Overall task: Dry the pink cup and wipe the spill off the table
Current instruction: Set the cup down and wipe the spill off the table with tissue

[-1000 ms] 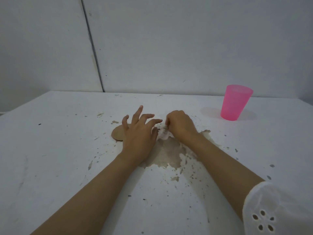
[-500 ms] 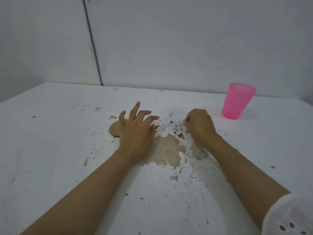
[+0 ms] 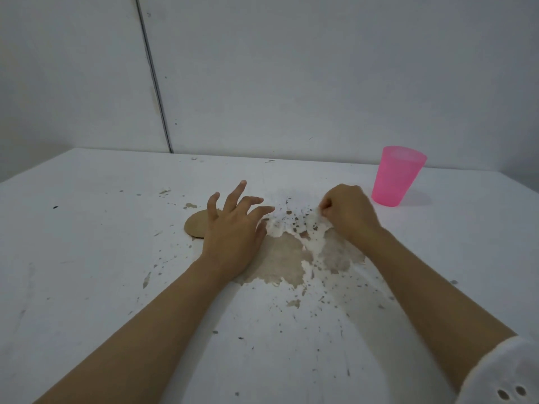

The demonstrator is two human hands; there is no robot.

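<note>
**dustbunny:** ok so where is everything? Biggest first pls.

**mop_or_flop:** White table [image 3: 87,258] fills the whole lower half of the frame. Dead centre is the brown spill [image 3: 280,260], a blotchy patch stretched left to right, with small splatters trailing toward the bottom of the frame. The pink cup [image 3: 398,176] stands upright at the upper right, well clear of the puddle.

**dustbunny:** and the hands?

**mop_or_flop:** The left hand [image 3: 233,228] lies flat on the left edge of the spill, fingers spread and gripping nothing. It partly covers a round brown patch [image 3: 195,225]. The right hand [image 3: 348,212] is curled up, pinching what looks like the corner of a thin white tissue [image 3: 280,218] lying between the two hands.

**dustbunny:** so which way does the wipe go?

**mop_or_flop:** My guess: the pinch sits at the top right edge of the spill, so most of the mess lies below and left of it. The tissue probably has to get dragged down and left across the patch. The cup is just up and right of the right hand, so that hand is way closer for the drying part.
</note>
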